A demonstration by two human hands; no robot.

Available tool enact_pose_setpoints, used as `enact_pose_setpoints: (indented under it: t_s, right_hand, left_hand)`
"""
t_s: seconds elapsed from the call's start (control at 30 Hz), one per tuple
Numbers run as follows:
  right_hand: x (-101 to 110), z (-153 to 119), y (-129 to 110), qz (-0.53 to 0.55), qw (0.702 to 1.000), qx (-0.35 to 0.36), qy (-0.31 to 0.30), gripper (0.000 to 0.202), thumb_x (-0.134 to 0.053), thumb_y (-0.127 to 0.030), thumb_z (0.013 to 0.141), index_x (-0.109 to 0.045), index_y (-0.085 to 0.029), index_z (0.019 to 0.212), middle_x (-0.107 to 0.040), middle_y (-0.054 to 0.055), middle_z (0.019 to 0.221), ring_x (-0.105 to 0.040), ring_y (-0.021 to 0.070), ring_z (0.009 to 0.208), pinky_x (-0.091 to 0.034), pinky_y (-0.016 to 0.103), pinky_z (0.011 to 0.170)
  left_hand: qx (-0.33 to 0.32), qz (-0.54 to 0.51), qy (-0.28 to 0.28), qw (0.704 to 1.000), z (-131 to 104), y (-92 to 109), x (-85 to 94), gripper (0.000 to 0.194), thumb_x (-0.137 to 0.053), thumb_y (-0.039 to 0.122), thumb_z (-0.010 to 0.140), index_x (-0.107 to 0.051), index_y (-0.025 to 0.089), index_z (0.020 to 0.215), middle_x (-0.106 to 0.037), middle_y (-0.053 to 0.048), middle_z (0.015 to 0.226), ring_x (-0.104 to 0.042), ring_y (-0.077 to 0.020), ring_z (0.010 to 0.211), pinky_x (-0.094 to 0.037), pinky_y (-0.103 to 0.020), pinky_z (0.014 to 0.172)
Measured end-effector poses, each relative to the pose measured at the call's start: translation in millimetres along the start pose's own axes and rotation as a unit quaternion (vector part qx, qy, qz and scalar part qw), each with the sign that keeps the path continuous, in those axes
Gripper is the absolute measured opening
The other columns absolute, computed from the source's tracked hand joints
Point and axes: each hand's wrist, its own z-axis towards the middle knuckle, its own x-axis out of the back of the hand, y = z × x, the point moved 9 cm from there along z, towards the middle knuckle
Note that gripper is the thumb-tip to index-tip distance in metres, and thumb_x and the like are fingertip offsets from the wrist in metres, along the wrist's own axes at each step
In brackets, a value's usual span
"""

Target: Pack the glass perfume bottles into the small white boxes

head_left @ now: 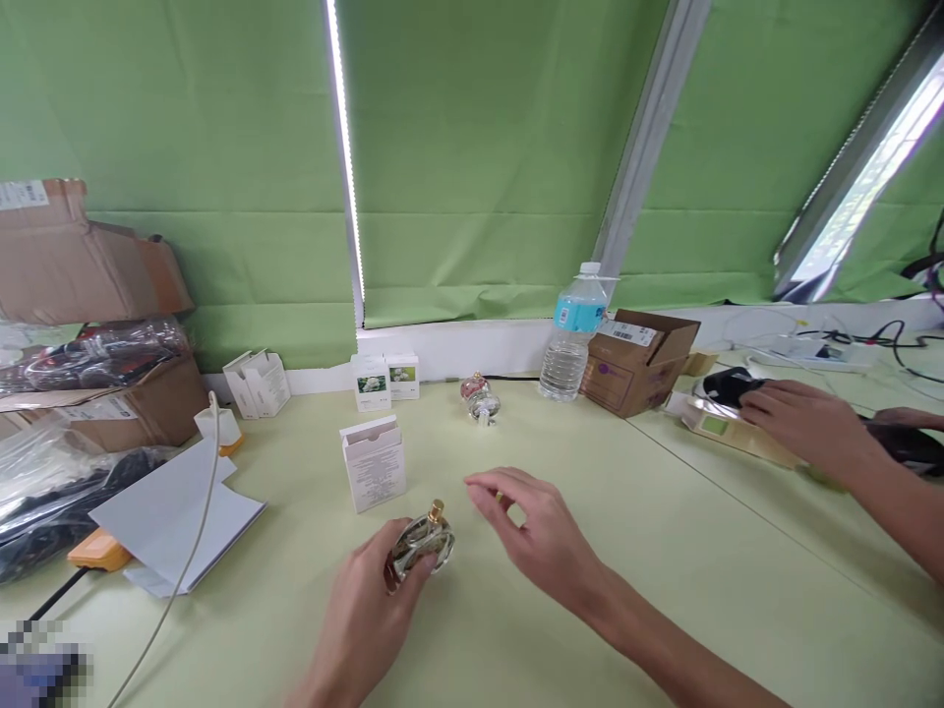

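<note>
A clear, rounded glass perfume bottle with a gold spray neck is gripped in my left hand, tilted just above the table. The neck carries no cap. My right hand hovers to the right of the bottle, its thumb and fingertips drawn together in a pinch. Whatever may be between those fingertips is too small or hidden to make out. A white printed carton with its top flap open stands just beyond my left hand. Farther back, small glass bottles, one pinkish and one clear, sit close together on the table.
Two small white boxes and an opened white carton stand along the back. A water bottle stands beside a brown cardboard box. White sheets and a cable lie left. Another person's hand works at right.
</note>
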Motion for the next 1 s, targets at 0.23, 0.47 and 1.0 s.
enact_pose_setpoints:
  t_s: [0.23, 0.47, 1.0]
  right_hand:
    - [2.2, 1.5, 51.1, -0.145, 0.981, -0.087, -0.099, 0.022, -0.055, -0.035, 0.087, -0.064, -0.022, 0.103, -0.068, 0.007, 0.098, -0.061, 0.0243, 0.093, -0.047, 0.034, 0.073]
    - [-25.8, -6.5, 68.0, -0.160, 0.971, -0.090, -0.154, 0.018, -0.049, -0.017, 0.086, -0.061, -0.019, 0.098, -0.065, 0.006, 0.097, -0.061, 0.0206, 0.087, -0.045, 0.031, 0.074]
    - [-0.6, -6.4, -15.9, 0.121, 0.990, 0.049, 0.043, 0.013, -0.059, -0.024, 0.088, -0.059, -0.023, 0.101, -0.066, 0.001, 0.094, -0.062, 0.0133, 0.081, -0.053, 0.026, 0.073]
  left_hand:
    - [0.055, -0.148, -0.056, 0.986, 6.2, -6.3, -8.0, 0.033, -0.052, 0.047, 0.087, -0.062, 0.022, 0.107, -0.068, 0.000, 0.091, -0.058, -0.0163, 0.072, -0.045, -0.027, 0.067]
    - [0.033, -0.187, -0.049, 0.981, 8.0, -15.7, -16.3, 0.034, -0.054, 0.048, 0.086, -0.062, 0.024, 0.109, -0.069, -0.003, 0.100, -0.060, -0.0216, 0.089, -0.045, -0.032, 0.079]
    - [0.013, -0.230, -0.092, 0.969, 6.2, 2.2, -32.1, 0.018, -0.058, 0.031, 0.085, -0.061, 0.023, 0.101, -0.069, -0.001, 0.098, -0.062, -0.0199, 0.091, -0.044, -0.028, 0.080]
